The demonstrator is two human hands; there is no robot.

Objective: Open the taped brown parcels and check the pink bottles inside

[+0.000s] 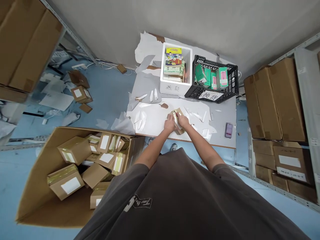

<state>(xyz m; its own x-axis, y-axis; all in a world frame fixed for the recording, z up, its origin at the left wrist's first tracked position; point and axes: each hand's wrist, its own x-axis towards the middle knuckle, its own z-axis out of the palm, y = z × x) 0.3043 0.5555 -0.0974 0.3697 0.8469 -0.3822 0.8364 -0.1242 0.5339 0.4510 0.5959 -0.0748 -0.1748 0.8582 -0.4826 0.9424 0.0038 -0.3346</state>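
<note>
A small cardboard box with shiny tape and a white label lies near the front edge of the white-covered table. My left hand grips its left side, with the fingers bent over the top. On the right, my right hand is closed above the taped top. Something small and dark shows at its fingertips, too small to name. Torn white paper scraps lie right of the box, and a brown scrap lies just behind it.
Behind stand a white foam box of packages and a black crate with green boxes. A phone lies at the table's right. A large carton of taped parcels stands at left. Shelves with cartons flank the right.
</note>
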